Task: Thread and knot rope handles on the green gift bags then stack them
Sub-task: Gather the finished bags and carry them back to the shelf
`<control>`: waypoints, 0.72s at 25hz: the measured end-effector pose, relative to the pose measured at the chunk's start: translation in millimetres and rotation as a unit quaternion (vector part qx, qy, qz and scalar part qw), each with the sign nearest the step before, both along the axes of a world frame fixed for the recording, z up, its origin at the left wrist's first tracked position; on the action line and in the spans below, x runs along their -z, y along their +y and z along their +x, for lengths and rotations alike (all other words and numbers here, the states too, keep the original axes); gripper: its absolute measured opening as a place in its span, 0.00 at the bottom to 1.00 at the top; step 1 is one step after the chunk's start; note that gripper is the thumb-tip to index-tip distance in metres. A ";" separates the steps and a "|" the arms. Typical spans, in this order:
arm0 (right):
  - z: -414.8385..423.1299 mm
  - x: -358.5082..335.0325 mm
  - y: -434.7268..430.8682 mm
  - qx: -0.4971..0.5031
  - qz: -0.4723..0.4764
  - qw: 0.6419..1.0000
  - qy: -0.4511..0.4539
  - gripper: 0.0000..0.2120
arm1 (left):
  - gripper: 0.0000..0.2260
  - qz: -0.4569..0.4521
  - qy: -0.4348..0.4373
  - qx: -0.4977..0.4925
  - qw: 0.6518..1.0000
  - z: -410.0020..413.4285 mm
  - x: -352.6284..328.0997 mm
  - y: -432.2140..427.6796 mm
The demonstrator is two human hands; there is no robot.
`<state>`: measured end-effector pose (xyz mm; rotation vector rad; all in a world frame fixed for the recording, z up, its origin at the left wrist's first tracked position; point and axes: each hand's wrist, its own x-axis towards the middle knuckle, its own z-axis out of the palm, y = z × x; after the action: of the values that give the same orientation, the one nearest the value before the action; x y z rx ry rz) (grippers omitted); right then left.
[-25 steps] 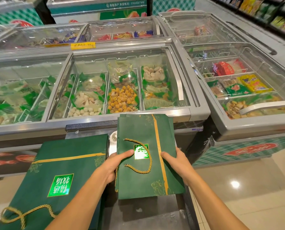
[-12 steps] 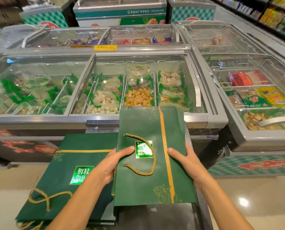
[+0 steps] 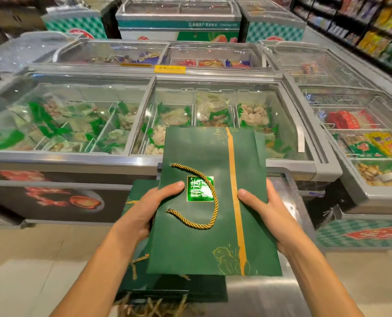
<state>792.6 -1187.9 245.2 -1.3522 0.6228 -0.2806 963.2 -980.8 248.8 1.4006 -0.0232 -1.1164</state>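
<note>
A flat green gift bag (image 3: 190, 243) with a gold stripe and a shiny green label is held up in front of me. A gold rope handle (image 3: 204, 207) loops across its face. My left hand (image 3: 144, 209) grips the bag's left edge, thumb on top. On the right edge my right hand (image 3: 266, 211) grips it the same way. Below and to the left lies a stack of green bags (image 3: 142, 280), mostly hidden by the held bag, with gold rope ends (image 3: 149, 305) showing at its near edge.
A steel table (image 3: 263, 296) lies under the stack. Glass-topped freezer chests (image 3: 80, 120) full of packaged food stand ahead and to the right (image 3: 359, 133). Shelves of goods (image 3: 378, 30) line the far right. Beige tiled floor (image 3: 30, 259) runs on the left.
Both hands have lifted the bag and carried it left, so it now hangs over the stack. The camera has tilted up and the stack is largely covered.
</note>
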 end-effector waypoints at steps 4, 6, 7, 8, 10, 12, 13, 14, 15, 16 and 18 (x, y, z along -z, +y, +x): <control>29.0 15.9 57.0 -0.010 0.011 1.000 0.018 0.20 | 0.21 0.018 0.021 -0.003 1.000 31.3 18.6 54.4; 40.8 30.4 75.3 -0.011 0.019 0.999 0.030 0.22 | 0.22 0.030 0.026 -0.004 0.999 43.4 31.6 72.0; 44.8 38.7 80.8 -0.011 0.023 0.999 0.039 0.22 | 0.23 0.035 0.029 -0.004 0.999 47.2 38.4 77.1; 48.7 47.5 85.1 -0.010 0.025 0.998 0.050 0.23 | 0.24 0.040 0.033 -0.001 0.999 50.6 45.1 81.3; 52.4 65.4 90.0 -0.007 0.021 0.996 0.081 0.25 | 0.24 0.055 0.040 0.005 0.998 54.6 61.1 85.4; 54.3 80.2 91.0 -0.011 0.014 0.994 0.107 0.26 | 0.26 0.069 0.043 0.016 0.997 54.1 74.0 87.5; 55.6 84.4 89.5 -0.016 0.010 0.993 0.114 0.28 | 0.27 0.077 0.042 0.017 0.996 53.6 78.3 87.1; 56.3 87.1 87.2 -0.021 0.006 0.992 0.122 0.30 | 0.27 0.085 0.038 0.015 0.996 53.3 81.8 87.6; 56.9 87.5 84.3 -0.029 0.003 0.991 0.130 0.33 | 0.27 0.095 0.025 0.018 0.995 53.7 83.7 87.8; 58.0 87.2 81.0 -0.041 -0.002 0.990 0.137 0.34 | 0.27 0.105 0.004 0.028 0.994 55.5 83.9 88.7; 59.7 84.3 75.4 -0.060 -0.009 0.986 0.157 0.31 | 0.27 0.140 -0.059 0.065 0.986 60.4 79.9 90.1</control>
<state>852.3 -1112.5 160.8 -1.4585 0.7979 0.0267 1023.7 -890.7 168.9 1.7356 -0.0456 -1.1757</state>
